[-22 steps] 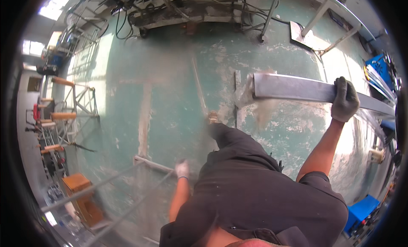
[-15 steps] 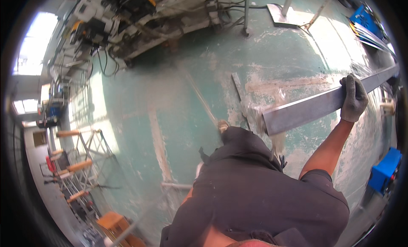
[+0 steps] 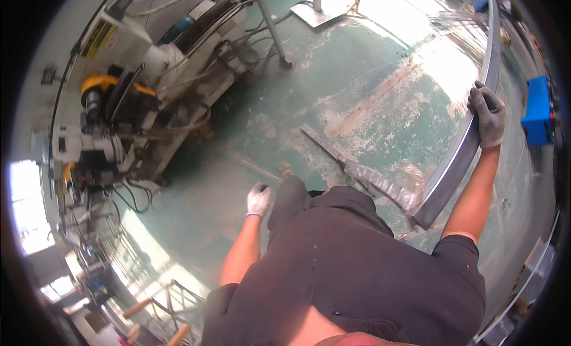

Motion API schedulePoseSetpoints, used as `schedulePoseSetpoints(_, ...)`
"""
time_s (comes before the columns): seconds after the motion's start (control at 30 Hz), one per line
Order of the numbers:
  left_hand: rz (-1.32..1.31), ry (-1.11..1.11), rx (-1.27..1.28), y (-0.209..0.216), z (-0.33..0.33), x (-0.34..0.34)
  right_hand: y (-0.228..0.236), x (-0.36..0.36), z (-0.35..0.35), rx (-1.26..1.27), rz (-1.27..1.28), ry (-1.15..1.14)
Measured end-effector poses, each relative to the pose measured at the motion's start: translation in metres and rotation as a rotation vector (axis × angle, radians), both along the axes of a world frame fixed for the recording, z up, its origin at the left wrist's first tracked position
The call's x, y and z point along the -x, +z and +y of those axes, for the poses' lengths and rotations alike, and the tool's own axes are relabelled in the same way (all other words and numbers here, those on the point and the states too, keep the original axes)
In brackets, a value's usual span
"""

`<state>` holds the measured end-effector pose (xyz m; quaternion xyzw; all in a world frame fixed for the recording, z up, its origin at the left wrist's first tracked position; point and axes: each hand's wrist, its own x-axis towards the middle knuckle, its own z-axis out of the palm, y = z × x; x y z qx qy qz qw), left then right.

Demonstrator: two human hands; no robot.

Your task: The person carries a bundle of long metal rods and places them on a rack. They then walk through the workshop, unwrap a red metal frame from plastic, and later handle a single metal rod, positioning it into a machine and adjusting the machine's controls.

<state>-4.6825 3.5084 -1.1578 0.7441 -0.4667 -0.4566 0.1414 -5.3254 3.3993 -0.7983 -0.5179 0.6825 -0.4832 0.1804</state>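
My right hand (image 3: pixel 488 115), in a grey work glove, is closed around a long grey rectangular metal bar (image 3: pixel 443 182). The bar's near end hangs low beside my right side, and its far end reaches toward the upper right edge. Whether the bar is hollow cannot be made out. My left hand (image 3: pixel 259 199), in a whitish glove, hangs by my left leg with its fingers curled and nothing visible in them. Crumpled clear plastic film (image 3: pixel 386 184) lies by the bar's near end; whether they touch is unclear. A flat grey strip (image 3: pixel 321 142) lies on the floor beyond the film.
A long machine bench (image 3: pixel 178 126) with cables stands at the left. A metal post on a base plate (image 3: pixel 321 13) rises ahead. At the right is a blue box (image 3: pixel 538 111). Roller stands (image 3: pixel 172 304) with wooden rollers are at lower left. The green floor (image 3: pixel 262 132) is worn.
My view has turned left. The bar has swung from lying crosswise to pointing more ahead, still in my right hand. My left hand has come into view.
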Motion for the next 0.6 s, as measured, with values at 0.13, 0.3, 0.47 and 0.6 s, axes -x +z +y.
schedulePoseSetpoints(0.13,0.287,-0.021,-0.024,0.065,-0.105,0.037,-0.002,0.007,0.008,0.008,0.270,-0.049)
schedulePoseSetpoints(0.3,0.267,-0.386,0.048,0.056,-0.214,0.014,0.028,-0.036,-0.003,-0.131,0.324,-0.179)
schedulePoseSetpoints(0.47,0.220,-0.493,0.157,0.060,-0.321,0.026,0.037,-0.024,-0.015,-0.228,0.600,-0.256)
schedulePoseSetpoints(0.6,0.226,-0.637,0.001,0.138,-0.424,0.100,0.041,0.013,-0.023,-0.364,0.611,-0.473)
